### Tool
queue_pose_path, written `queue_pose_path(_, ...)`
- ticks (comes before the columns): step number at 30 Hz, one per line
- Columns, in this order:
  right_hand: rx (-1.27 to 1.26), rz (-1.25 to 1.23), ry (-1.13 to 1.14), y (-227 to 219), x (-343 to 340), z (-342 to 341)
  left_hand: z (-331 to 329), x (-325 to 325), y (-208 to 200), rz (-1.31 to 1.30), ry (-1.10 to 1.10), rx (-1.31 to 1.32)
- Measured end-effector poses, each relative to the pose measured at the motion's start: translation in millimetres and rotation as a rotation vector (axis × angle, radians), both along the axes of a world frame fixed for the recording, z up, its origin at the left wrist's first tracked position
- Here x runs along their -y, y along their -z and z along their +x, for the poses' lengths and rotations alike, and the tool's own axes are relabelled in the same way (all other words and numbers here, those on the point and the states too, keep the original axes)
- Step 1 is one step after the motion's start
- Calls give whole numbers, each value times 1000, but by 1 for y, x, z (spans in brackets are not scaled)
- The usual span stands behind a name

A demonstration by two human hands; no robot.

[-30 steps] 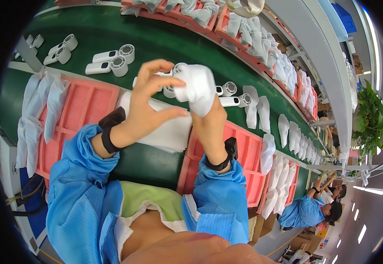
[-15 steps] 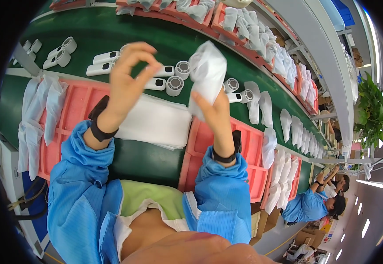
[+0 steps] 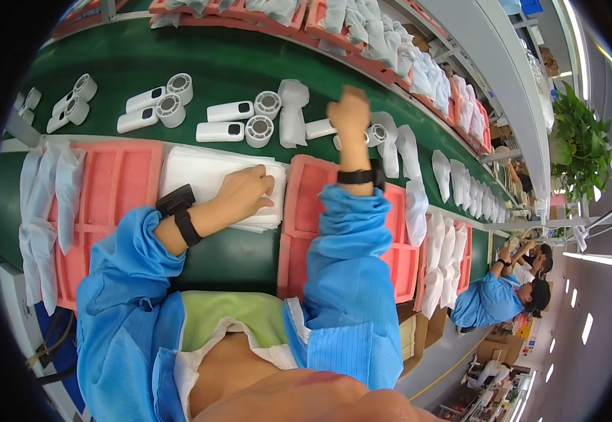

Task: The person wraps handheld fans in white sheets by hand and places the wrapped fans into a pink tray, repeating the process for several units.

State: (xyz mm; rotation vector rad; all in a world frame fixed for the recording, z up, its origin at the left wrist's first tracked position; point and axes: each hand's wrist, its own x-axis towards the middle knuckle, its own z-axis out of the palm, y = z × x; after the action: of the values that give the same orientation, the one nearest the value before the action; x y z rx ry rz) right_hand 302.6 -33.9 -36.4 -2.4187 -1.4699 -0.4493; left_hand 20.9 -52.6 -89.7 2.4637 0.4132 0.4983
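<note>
My left hand rests on a stack of thin white sheets or sleeves, its fingers loosely bent and apart, holding nothing I can see. Stretched over the green belt, my right hand covers the round end of a white handheld device. Its fingers are blurred, so a grip on the device cannot be made out. Close beside it lies another white device, partly behind the wrist. A device in a white translucent sleeve lies on the belt to the left of my right hand.
Several unwrapped white devices lie in pairs on the green belt. Pink divided trays flank the stack, some holding wrapped devices. More filled pink trays line the far side. Two co-workers are at the right.
My right hand has let go of the wrapped device, which now lies on the belt, and has moved right to an unwrapped one. My left hand has come down onto the white stack.
</note>
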Motion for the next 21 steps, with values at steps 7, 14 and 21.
queue_pose_path(7,-500,-351,-107,16,44,106,6,-6,4,-88,4,-15)
queue_pose_path(14,-646,87,-72,-64,78,33,0,-44,-10,-451,55,99)
queue_pose_path(21,-589,310,-398,-100,117,-52,-17,-48,-59,-591,-9,285)
